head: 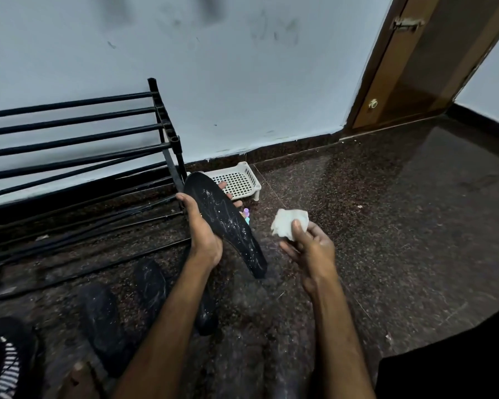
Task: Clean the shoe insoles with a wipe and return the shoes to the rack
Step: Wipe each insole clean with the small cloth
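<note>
Insole [225, 223] gripped in left hand [203, 234]; wipe [289, 224] under right thumb [298, 229].

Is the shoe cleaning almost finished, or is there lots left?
Lots left. The left hand holds a black foam insole with white specks on it, and the right hand holds a crumpled white wipe away from it. More dark insoles lie on the floor, and the black metal rack has no shoes visible on it.

The floor [386, 226] is glossy speckled stone. The rack [69, 131] has black metal bars. The insole [225, 220] looks matt black, dusted with white specks. The wipe [288, 223] is soft crumpled white paper or cloth; the basket [239, 182] white plastic lattice.
</note>
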The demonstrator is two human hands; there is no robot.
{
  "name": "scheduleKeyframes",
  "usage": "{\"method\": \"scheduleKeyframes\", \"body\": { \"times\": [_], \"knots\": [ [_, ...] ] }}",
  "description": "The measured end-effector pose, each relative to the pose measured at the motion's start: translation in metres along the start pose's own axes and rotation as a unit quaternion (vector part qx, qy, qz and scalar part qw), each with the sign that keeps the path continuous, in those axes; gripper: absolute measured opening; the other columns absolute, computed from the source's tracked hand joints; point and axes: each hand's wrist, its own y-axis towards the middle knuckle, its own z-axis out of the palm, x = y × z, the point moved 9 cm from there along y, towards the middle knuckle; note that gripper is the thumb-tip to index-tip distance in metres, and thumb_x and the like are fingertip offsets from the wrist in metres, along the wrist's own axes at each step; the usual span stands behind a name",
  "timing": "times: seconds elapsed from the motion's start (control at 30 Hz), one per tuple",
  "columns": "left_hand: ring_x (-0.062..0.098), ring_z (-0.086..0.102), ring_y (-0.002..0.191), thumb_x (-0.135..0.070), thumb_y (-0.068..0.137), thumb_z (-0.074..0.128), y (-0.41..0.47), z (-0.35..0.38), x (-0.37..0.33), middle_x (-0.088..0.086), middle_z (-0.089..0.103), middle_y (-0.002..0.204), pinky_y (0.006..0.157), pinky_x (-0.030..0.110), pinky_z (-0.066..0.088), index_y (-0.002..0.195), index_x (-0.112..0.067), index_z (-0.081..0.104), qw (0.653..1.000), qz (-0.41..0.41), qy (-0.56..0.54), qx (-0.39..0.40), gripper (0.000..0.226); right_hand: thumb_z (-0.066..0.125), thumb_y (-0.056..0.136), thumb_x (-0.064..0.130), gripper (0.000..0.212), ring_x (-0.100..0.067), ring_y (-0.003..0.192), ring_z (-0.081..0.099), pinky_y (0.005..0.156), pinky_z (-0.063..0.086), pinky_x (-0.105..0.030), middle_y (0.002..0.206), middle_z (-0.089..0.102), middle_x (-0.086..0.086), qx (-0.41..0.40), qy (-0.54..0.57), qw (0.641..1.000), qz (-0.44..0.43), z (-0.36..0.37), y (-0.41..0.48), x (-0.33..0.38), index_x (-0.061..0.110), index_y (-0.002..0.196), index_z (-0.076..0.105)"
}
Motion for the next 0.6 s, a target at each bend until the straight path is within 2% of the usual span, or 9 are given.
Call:
{"method": "scheduleKeyframes", "body": {
  "times": [0.07, 0.13, 0.2, 0.27, 0.3, 0.37, 0.47, 0.53, 0.6],
  "knots": [
    [0.033, 0.064, 0.089, -0.072, 0.093, 0.003, -0.003, 0.009, 0.002, 0.025, 0.058, 0.108, 0.073, 0.043, 0.061, 0.132, -0.001, 0.058, 1.000, 0.004, 0.001, 0.018, 0.097, 0.070, 0.085, 0.011, 0.028, -0.018, 0.077, 0.073, 0.069, 0.060, -0.031, 0.099, 0.074, -0.010, 0.094, 0.016, 0.993, 0.063, 0.027, -0.005, -0.003, 0.005, 0.112, 0.063],
    [0.030, 0.063, 0.087, -0.071, 0.094, 0.003, -0.003, 0.013, 0.002, 0.021, 0.062, 0.101, 0.075, 0.043, 0.059, 0.132, 0.000, 0.057, 1.000, 0.010, 0.006, 0.019, 0.097, 0.072, 0.086, 0.009, 0.014, -0.015, 0.062, 0.069, 0.058, 0.060, -0.028, 0.087, 0.073, -0.013, 0.107, -0.168, 0.976, 0.092, 0.027, -0.010, -0.025, 0.008, 0.098, 0.065],
    [0.028, 0.064, 0.085, -0.068, 0.096, 0.001, -0.002, 0.014, -0.002, 0.016, 0.065, 0.095, 0.073, 0.041, 0.059, 0.132, 0.000, 0.057, 0.999, 0.024, 0.026, 0.020, 0.095, 0.076, 0.083, 0.016, 0.016, -0.018, 0.060, 0.065, 0.058, 0.057, -0.033, 0.074, 0.067, -0.008, 0.009, -0.480, 0.875, 0.058, -0.014, -0.006, -0.041, 0.015, 0.076, 0.062],
    [0.028, 0.064, 0.085, -0.065, 0.097, 0.000, 0.000, 0.011, -0.007, 0.017, 0.065, 0.097, 0.069, 0.039, 0.060, 0.131, -0.001, 0.058, 0.998, 0.034, 0.045, 0.019, 0.093, 0.076, 0.080, 0.025, 0.020, -0.025, 0.072, 0.067, 0.068, 0.054, -0.032, 0.074, 0.067, -0.007, -0.108, -0.604, 0.789, 0.036, -0.060, -0.004, -0.041, 0.018, 0.070, 0.060],
    [0.027, 0.064, 0.085, -0.064, 0.097, -0.001, 0.000, 0.010, -0.009, 0.017, 0.066, 0.096, 0.068, 0.037, 0.061, 0.130, -0.002, 0.059, 0.998, 0.037, 0.052, 0.019, 0.092, 0.076, 0.079, 0.025, 0.021, -0.026, 0.074, 0.068, 0.070, 0.055, -0.033, 0.075, 0.068, -0.007, -0.131, -0.590, 0.796, 0.032, -0.072, -0.002, -0.037, 0.018, 0.068, 0.060],
    [0.025, 0.066, 0.082, -0.064, 0.098, 0.000, -0.003, 0.010, -0.009, 0.018, 0.067, 0.095, 0.068, 0.034, 0.060, 0.128, -0.002, 0.060, 0.997, 0.039, 0.060, 0.027, 0.092, 0.078, 0.079, 0.020, 0.018, -0.026, 0.068, 0.067, 0.064, 0.058, -0.036, 0.078, 0.070, -0.011, -0.108, -0.453, 0.884, 0.023, -0.069, 0.005, -0.028, 0.014, 0.072, 0.062],
    [0.030, 0.063, 0.087, -0.080, 0.087, 0.016, -0.006, 0.019, -0.003, 0.027, 0.057, 0.109, 0.075, 0.040, 0.059, 0.130, -0.001, 0.059, 0.996, 0.032, 0.060, 0.051, 0.100, 0.072, 0.087, 0.006, 0.015, -0.020, 0.065, 0.071, 0.053, 0.059, -0.027, 0.087, 0.074, -0.014, 0.036, -0.167, 0.982, 0.085, -0.007, 0.005, -0.023, 0.005, 0.100, 0.064],
    [0.030, 0.063, 0.086, -0.089, 0.074, 0.031, -0.007, 0.025, 0.000, 0.028, 0.058, 0.109, 0.077, 0.041, 0.058, 0.130, 0.001, 0.059, 0.995, 0.026, 0.063, 0.070, 0.109, 0.072, 0.087, 0.005, 0.013, -0.021, 0.063, 0.070, 0.054, 0.061, -0.030, 0.082, 0.075, -0.011, 0.079, -0.191, 0.971, 0.121, 0.014, -0.002, -0.039, 0.007, 0.095, 0.063],
    [0.029, 0.066, 0.083, -0.091, 0.067, 0.039, -0.008, 0.029, -0.002, 0.026, 0.063, 0.105, 0.075, 0.041, 0.058, 0.130, 0.002, 0.058, 0.994, 0.026, 0.069, 0.076, 0.114, 0.074, 0.081, 0.011, 0.012, -0.023, 0.064, 0.069, 0.061, 0.062, -0.041, 0.074, 0.071, -0.007, 0.019, -0.426, 0.899, 0.094, -0.014, 0.001, -0.059, 0.014, 0.077, 0.063]
  ]
}}
